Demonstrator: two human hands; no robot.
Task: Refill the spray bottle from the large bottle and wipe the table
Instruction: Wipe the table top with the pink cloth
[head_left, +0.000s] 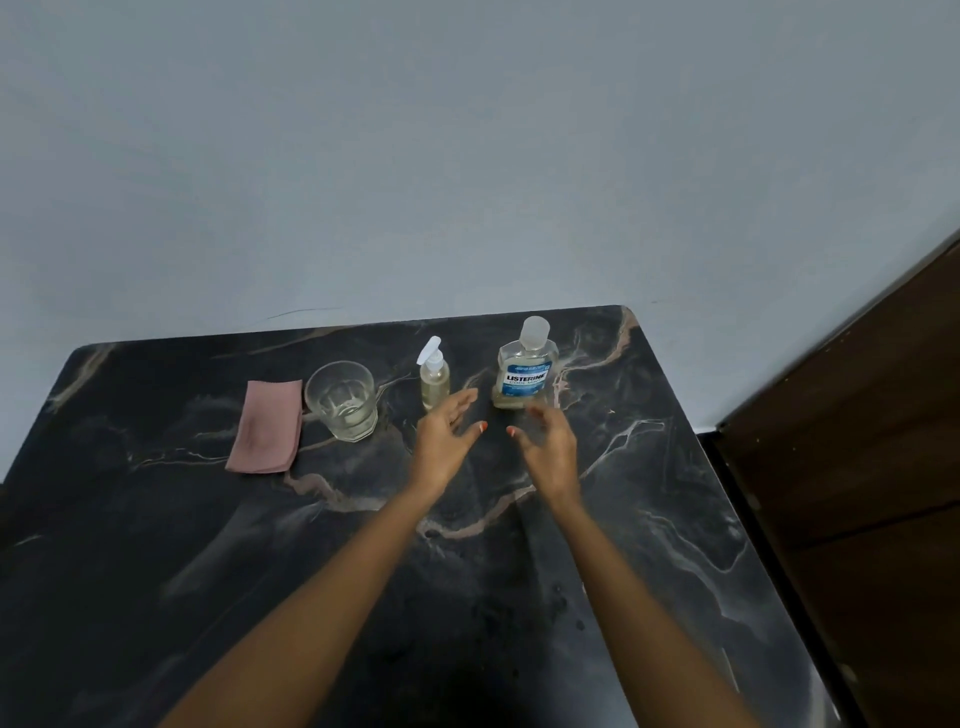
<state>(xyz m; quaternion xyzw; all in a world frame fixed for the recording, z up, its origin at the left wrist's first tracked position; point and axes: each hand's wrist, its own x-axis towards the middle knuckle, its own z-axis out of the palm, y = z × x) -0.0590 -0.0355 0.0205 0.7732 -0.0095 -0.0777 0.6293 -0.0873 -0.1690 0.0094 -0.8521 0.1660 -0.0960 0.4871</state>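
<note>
Both arms outstretched, left hand (445, 441) and right hand (549, 451) empty, fingers relaxed.

Dim, cool, diffuse light; the pale grey-blue wall (467, 156) is evenly lit, no glare. The black veined marble tabletop (675, 493) carries a faint sheen and is darkest at its near edge. Motion blur smears the fingers of the right hand (550, 447); the table's edges bow from wide-angle distortion.
</note>
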